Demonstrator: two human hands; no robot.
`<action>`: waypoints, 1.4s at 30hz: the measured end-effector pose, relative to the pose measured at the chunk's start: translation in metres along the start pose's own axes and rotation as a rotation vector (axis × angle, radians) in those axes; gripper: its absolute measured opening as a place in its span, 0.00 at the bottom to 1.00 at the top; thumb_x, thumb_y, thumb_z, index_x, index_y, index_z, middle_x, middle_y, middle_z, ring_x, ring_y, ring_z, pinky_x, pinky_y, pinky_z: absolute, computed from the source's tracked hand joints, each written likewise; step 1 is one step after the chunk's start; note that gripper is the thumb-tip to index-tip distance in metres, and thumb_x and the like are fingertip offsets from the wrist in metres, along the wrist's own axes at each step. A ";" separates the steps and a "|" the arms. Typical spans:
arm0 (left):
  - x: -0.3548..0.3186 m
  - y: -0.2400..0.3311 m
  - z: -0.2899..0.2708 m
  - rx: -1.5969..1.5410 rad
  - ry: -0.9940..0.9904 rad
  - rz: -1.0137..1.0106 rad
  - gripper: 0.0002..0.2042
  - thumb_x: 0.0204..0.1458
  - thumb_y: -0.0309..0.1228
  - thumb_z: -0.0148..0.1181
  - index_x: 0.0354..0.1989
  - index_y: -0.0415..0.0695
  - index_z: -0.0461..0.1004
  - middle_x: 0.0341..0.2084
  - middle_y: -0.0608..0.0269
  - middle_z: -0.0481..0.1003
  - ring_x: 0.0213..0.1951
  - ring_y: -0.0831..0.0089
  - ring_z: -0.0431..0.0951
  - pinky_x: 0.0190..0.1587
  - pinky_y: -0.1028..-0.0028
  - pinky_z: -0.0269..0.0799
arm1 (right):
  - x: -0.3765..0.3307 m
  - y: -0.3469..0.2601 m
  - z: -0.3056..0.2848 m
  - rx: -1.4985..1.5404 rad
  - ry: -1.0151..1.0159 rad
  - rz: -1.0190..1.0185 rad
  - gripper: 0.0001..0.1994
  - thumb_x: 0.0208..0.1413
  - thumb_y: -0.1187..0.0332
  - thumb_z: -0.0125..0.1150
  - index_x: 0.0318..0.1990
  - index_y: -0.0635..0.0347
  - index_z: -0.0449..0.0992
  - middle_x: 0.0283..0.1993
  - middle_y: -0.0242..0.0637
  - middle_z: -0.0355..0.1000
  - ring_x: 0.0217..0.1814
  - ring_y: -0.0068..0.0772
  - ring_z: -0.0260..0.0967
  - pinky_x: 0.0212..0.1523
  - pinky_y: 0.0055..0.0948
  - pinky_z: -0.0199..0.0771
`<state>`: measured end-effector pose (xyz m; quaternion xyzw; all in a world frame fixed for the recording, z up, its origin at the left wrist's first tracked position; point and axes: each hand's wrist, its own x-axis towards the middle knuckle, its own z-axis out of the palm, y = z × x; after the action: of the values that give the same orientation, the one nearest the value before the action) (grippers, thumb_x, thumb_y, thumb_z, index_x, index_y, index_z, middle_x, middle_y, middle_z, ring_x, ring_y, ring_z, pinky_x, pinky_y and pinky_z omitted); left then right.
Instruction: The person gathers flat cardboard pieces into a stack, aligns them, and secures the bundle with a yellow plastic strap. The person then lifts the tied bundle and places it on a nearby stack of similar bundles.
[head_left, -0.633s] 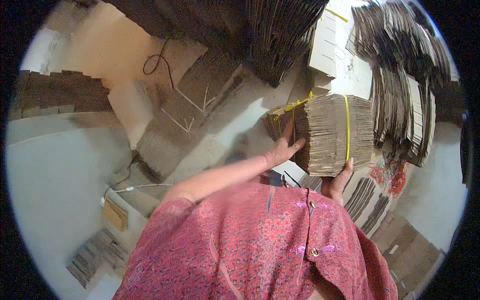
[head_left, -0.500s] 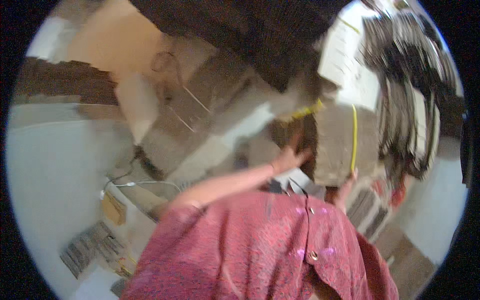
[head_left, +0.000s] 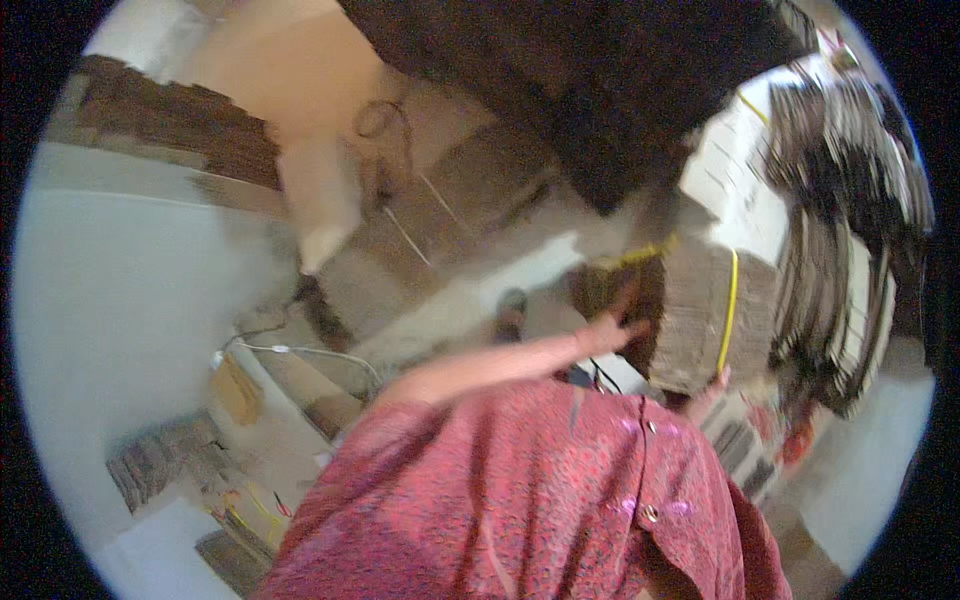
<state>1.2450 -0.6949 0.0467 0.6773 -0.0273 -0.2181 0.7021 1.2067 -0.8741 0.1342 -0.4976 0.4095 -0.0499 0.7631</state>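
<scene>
Strapped cardboard bundle [head_left: 700,315] held chest-high, ahead-right of torso, long axis roughly upright; left hand [head_left: 612,332] fingers spread flat on its near-left face, right hand [head_left: 712,392] cupped under bottom edge, both equally close

We see a red-pink shirt [head_left: 520,500] with a fine speckled pattern, small round buttons [head_left: 650,514] down its front placket, a short sleeve [head_left: 400,440] ending near the elbow, bare forearm below it, all softly blurred
</scene>
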 end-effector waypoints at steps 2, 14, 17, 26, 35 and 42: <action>0.001 -0.010 0.009 -0.034 0.057 0.055 0.40 0.50 0.48 0.52 0.64 0.46 0.35 0.63 0.49 0.42 0.63 0.58 0.43 0.63 0.67 0.40 | 0.011 0.007 -0.009 0.062 -0.130 0.038 0.32 0.49 0.40 0.42 0.57 0.50 0.58 0.55 0.37 0.61 0.54 0.43 0.59 0.50 0.49 0.63; -0.043 -0.005 0.027 -0.055 0.093 -0.023 0.37 0.50 0.46 0.52 0.63 0.43 0.42 0.61 0.42 0.43 0.64 0.52 0.41 0.63 0.66 0.40 | -0.021 -0.008 0.002 -0.059 -0.198 0.078 0.35 0.49 0.37 0.39 0.59 0.48 0.54 0.58 0.35 0.56 0.59 0.41 0.54 0.54 0.46 0.57; -0.049 0.008 0.020 -0.023 0.047 -0.071 0.38 0.50 0.47 0.52 0.62 0.40 0.42 0.61 0.42 0.43 0.63 0.52 0.41 0.63 0.67 0.40 | -0.013 -0.005 -0.005 -0.061 -0.203 0.064 0.33 0.50 0.38 0.40 0.58 0.48 0.56 0.56 0.34 0.59 0.56 0.39 0.58 0.51 0.45 0.61; -0.052 0.014 0.025 0.032 0.052 -0.114 0.39 0.49 0.47 0.52 0.61 0.37 0.41 0.61 0.40 0.43 0.63 0.51 0.41 0.63 0.65 0.39 | -0.016 -0.017 0.002 -0.109 -0.143 0.120 0.31 0.49 0.39 0.42 0.55 0.49 0.62 0.52 0.33 0.64 0.50 0.36 0.64 0.45 0.43 0.68; -0.051 0.004 0.041 -0.012 0.084 -0.094 0.38 0.50 0.46 0.51 0.61 0.35 0.40 0.61 0.40 0.41 0.64 0.51 0.39 0.64 0.66 0.37 | -0.009 -0.014 -0.004 -0.118 -0.129 0.088 0.32 0.50 0.39 0.41 0.56 0.50 0.60 0.55 0.33 0.62 0.54 0.37 0.60 0.52 0.41 0.62; -0.054 -0.001 0.048 -0.135 0.275 -0.074 0.21 0.50 0.33 0.55 0.51 0.37 0.61 0.44 0.51 0.66 0.47 0.64 0.65 0.49 0.71 0.60 | -0.002 -0.010 -0.012 -0.080 -0.168 0.062 0.32 0.51 0.39 0.40 0.57 0.50 0.59 0.55 0.33 0.62 0.55 0.36 0.60 0.52 0.39 0.61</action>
<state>1.1797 -0.7216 0.0632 0.6524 0.1089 -0.1501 0.7348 1.2007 -0.8870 0.1417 -0.5171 0.3611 0.0322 0.7754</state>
